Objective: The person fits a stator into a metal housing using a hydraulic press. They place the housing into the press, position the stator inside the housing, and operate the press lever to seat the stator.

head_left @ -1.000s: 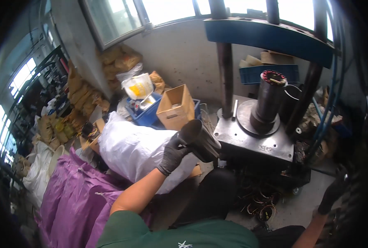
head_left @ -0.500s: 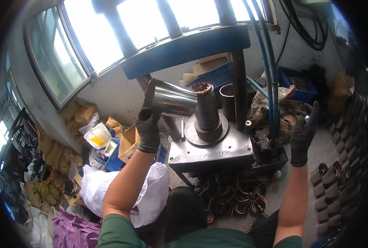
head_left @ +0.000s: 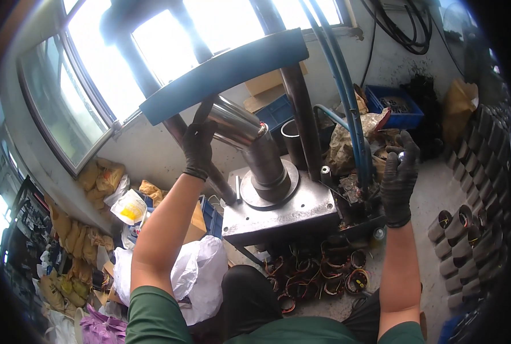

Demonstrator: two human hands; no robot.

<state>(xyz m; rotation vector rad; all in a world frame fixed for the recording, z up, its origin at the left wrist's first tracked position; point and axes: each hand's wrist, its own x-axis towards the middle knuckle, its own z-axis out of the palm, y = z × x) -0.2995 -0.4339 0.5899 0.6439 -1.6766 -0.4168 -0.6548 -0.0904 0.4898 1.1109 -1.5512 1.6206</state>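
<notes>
My left hand, in a dark glove, is closed around the upper end of a steel sleeve. The sleeve is tilted, its lower end meeting the top of the dark post that stands upright on the press plate; I cannot tell whether it is already slipped over the post. The blue crossbeam runs just above my left hand. My right hand, also gloved, is raised well to the right, near the blue hoses, with fingers curled loosely; I cannot tell whether it holds anything. Below the plate, copper coils lie heaped on the floor. A white bag sits by my left arm, and rows of cylinders line the right side.
</notes>
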